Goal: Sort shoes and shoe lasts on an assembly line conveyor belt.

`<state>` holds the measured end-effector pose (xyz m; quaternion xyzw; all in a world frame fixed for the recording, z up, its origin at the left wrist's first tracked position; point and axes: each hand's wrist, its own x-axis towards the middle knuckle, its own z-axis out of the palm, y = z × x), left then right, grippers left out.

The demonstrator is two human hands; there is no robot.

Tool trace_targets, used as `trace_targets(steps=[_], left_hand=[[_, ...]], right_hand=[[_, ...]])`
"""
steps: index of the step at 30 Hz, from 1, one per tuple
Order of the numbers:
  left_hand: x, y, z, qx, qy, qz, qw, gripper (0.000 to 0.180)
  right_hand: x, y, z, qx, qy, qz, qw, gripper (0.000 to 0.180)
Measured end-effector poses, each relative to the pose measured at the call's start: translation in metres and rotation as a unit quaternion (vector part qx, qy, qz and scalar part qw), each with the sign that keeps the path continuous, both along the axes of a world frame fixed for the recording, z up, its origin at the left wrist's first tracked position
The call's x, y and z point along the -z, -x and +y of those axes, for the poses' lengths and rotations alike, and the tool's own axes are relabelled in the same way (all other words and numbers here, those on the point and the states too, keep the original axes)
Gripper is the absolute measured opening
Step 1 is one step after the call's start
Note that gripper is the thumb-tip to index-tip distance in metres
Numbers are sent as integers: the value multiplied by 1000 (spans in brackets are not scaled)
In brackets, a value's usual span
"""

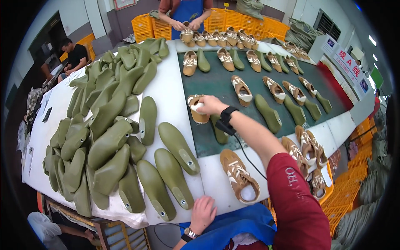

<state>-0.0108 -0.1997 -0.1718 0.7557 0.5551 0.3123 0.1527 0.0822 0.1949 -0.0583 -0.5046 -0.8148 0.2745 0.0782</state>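
My right hand (211, 105) reaches across the green conveyor belt (210, 85) and grips a tan sneaker (194, 102) with white stripes at the belt's left edge. A wristband with a black cable is on that wrist. Beside the sneaker, partly under my forearm, lies an olive-green shoe last (219, 132). My left hand (203, 213) rests on the white table's near edge, fingers stretched out and holding nothing. Between my arms another tan sneaker (239, 175) lies on the white surface, toe pointing away. Left of it lie several loose lasts (171, 178).
A big heap of lasts (108, 137) covers the left table. Sneakers paired with lasts (268, 113) stand in rows on the belt. More sneakers (298, 152) sit by my right arm. Across the table, a person in a blue apron (187, 16) handles a sneaker. Yellow crates (348, 196) stand at right.
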Motion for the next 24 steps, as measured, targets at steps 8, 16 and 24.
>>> trace_targets(steps=[8,16,24], left_hand=[[3,0,0,27,11,-4,1000,36],[12,-2,0,29,-31,27,999,38],[38,2,12,75,-74,62,992,36]], right_hand=[[44,-17,11,-20,47,151,987,48],[-69,-175,-188,-111,-96,58,987,31],[46,-289,-367,276,-158,-82,945,13]])
